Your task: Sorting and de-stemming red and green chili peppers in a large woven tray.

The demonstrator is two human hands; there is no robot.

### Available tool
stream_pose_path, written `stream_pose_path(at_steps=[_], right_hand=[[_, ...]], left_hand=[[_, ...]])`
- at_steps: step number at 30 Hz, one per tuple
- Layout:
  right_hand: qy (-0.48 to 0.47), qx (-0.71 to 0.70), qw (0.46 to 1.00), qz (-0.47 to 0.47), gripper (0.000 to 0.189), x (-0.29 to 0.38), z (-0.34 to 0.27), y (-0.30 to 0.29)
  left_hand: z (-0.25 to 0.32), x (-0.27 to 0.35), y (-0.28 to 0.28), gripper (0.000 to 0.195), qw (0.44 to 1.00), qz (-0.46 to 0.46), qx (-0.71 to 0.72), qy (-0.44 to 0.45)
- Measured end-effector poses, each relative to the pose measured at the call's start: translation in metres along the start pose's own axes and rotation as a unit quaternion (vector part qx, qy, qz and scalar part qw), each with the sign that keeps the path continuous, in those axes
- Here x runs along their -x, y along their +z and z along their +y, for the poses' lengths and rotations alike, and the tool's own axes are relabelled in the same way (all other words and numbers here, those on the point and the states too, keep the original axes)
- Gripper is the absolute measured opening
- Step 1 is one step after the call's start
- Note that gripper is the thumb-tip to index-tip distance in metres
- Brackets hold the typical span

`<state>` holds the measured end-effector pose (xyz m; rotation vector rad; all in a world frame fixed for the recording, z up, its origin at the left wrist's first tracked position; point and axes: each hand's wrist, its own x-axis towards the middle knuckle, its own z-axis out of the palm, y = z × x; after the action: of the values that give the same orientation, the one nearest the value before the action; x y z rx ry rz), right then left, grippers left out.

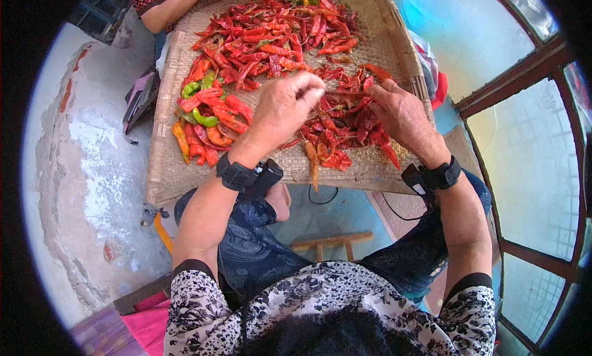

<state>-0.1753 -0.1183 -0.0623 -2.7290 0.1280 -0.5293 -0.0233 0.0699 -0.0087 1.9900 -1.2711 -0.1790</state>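
Over the near half of a woven bamboo tray I have both hands close together. A thin dark red dried chili pepper stretches between them. My left hand pinches thumb and fingers at its left end. The fingers of my right hand close around its right end, which they partly hide. Below and between the hands lies a pile of dried dark red chili peppers. Left of my left hand is a group of fresher red peppers, with a bright green pepper among them.
A large heap of red chilies covers the tray's far part. Pale seeds lie near its right front corner. Another person's arm rests at the far left edge. A glazed frame stands right; a wooden stool sits below.
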Motion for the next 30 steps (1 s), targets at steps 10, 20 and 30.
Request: stream_pose_path(at_steps=[10, 20, 30], right_hand=[[-0.046, 0.02, 0.996, -0.069, 0.023, -0.001, -0.001, 0.009], [-0.083, -0.055, 0.995, 0.019, 0.014, -0.006, -0.019, -0.016], [-0.007, -0.113, 0.99, 0.083, 0.021, -0.004, -0.009, -0.019]], left_hand=[[-0.03, -0.005, -0.019, 0.031, 0.997, 0.033, -0.038, -0.061], [0.001, 0.01, 0.039, 0.033, 0.99, -0.104, 0.044, 0.079], [-0.004, -0.005, 0.016, 0.025, 0.997, -0.041, 0.04, -0.042]])
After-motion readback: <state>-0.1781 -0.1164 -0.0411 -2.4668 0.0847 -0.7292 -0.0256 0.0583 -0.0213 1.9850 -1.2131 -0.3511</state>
